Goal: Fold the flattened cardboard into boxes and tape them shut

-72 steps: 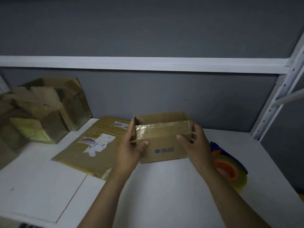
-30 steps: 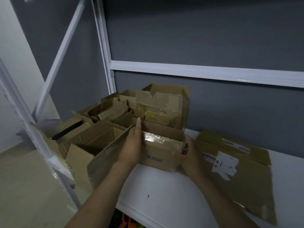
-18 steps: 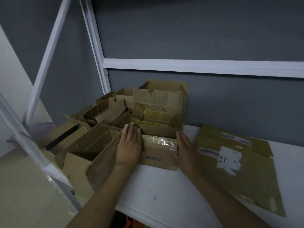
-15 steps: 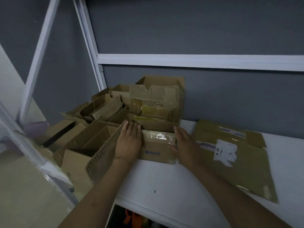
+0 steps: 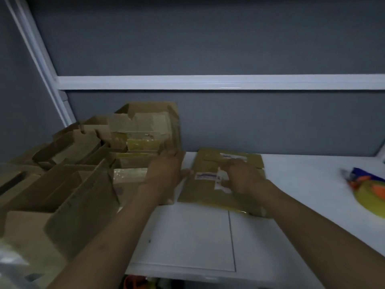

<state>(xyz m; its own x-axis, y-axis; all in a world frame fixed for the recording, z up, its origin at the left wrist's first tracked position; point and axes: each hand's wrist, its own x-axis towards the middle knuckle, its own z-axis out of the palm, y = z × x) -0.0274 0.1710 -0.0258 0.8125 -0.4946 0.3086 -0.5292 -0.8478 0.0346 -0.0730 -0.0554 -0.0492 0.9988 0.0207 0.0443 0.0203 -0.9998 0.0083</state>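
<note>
Head view, blurred by motion. Cardboard: one flattened brown piece lying flat on the white table, right of centre, its far end near the grey wall. The surface carries a white label with a blue-printed strip at its left and a second pale label close to the far edge; glossy tape shows along the near edge. The long axis runs from the person's side toward the wall, short edges near and far. It is fully collapsed, with no flap raised.

Right hand: palm down over the middle of the cardboard, fingers extended toward the far end, gripping nothing; contact cannot be confirmed through the blur.

Left hand: fingers straight and together, released, between the cardboard's left edge and a small box with shiny tape across its top. Whether it touches either cannot be told.

Left of that box, a pile of assembled open boxes fills the table's left end, tallest at the wall. A tape roll, yellowish with an orange core, lies well apart at the far right.
</note>
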